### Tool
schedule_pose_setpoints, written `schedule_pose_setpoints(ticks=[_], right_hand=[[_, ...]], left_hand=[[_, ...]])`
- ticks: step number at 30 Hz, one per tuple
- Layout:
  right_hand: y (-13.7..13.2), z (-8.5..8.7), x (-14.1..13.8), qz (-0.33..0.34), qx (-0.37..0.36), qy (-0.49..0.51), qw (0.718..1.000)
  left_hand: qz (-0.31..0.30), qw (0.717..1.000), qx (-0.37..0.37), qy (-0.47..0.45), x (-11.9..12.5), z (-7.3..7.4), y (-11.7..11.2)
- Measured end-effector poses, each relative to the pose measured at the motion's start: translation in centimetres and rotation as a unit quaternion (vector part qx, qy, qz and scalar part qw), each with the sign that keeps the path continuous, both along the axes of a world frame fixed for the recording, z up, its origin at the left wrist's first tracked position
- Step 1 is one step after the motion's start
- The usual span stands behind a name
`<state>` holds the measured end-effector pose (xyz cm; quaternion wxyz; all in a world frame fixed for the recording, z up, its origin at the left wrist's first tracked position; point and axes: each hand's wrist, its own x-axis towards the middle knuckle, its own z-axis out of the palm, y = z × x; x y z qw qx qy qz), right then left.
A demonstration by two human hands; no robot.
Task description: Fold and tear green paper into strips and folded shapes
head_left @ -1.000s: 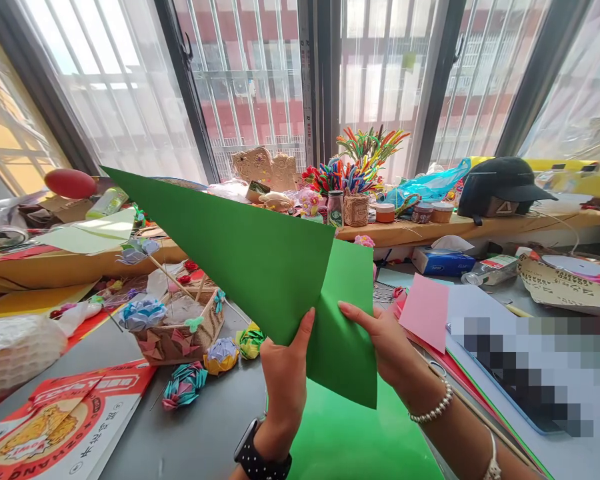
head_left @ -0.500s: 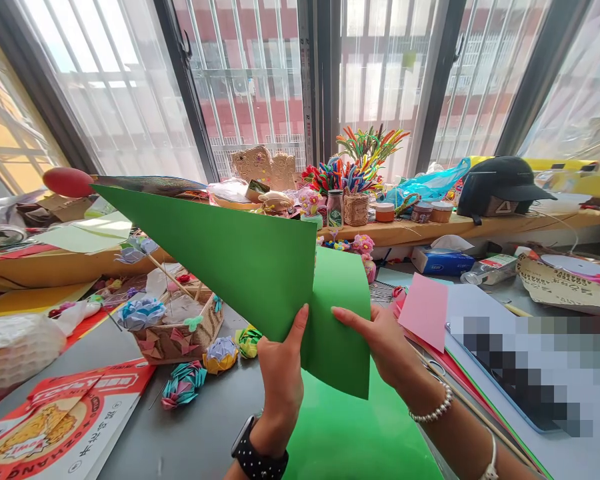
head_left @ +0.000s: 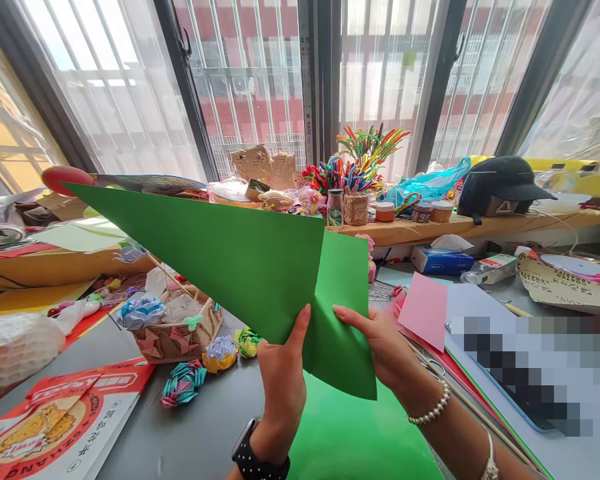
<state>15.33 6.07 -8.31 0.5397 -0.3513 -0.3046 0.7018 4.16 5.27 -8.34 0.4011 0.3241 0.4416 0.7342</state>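
Head view | left hand (head_left: 283, 373), right hand (head_left: 393, 350): both pinching bent green paper sheet (head_left: 230, 260), above grey worktop (head_left: 180, 433) | teal-and-pink folded-paper flower (head_left: 183, 383) left of left hand

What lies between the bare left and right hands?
In the head view, a bent, bare stretch of matte green paper lies between the left hand and the right hand.

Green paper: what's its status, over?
Left hand, right hand: both gripping green paper. Paper bent, held aloft. Nothing visibly blocking; folded-paper flowers off to the left.
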Motion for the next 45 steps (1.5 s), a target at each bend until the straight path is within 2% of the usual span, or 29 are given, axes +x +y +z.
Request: schedule_pose_setpoints(ticks=[4, 9, 12, 18, 27, 31, 34, 37, 41, 45], right_hand=[[0.0, 0.1, 0.1, 0.009, 0.000, 0.006, 1.000], [0.2, 0.2, 0.5, 0.003, 0.041, -0.063, 0.997], [0.2, 0.2, 0.5, -0.002, 0.055, -0.078, 0.995], [0.1, 0.0, 0.1, 0.017, 0.009, -0.029, 0.999], [-0.1, -0.2, -0.1, 0.028, -0.004, -0.015, 0.999], [0.1, -0.3, 0.0, 0.000, 0.025, -0.037, 0.999], [0.4, -0.1, 0.3, -0.042, 0.057, -0.074, 0.995], [0.6, 0.1, 0.8, -0.056, 0.071, -0.096, 0.991], [0.6, 0.1, 1.0, -0.052, 0.081, -0.113, 0.989], [0.5, 0.0, 0.7, -0.045, 0.060, -0.071, 0.995]], left_hand=[[0.001, 1.000, 0.001, 0.004, 0.0, -0.2, 0.2], [0.021, 0.999, 0.027, 0.010, -0.2, -0.8, 0.7], [0.006, 0.999, 0.032, -0.003, -0.3, -1.1, 0.8], [0.010, 0.999, 0.029, 0.010, -0.3, -1.1, 0.6], [0.014, 1.000, 0.024, 0.010, -0.3, -1.0, 0.5], [-0.001, 1.000, 0.015, 0.014, -0.6, -0.8, 0.7], [-0.050, 0.998, 0.011, 0.022, -1.0, -0.6, 0.8], [-0.096, 0.995, 0.015, 0.027, -1.3, -0.5, 1.0], [-0.084, 0.996, 0.031, 0.024, -1.3, -0.5, 1.1], [-0.071, 0.997, 0.032, 0.007, -1.1, -0.6, 1.0]])
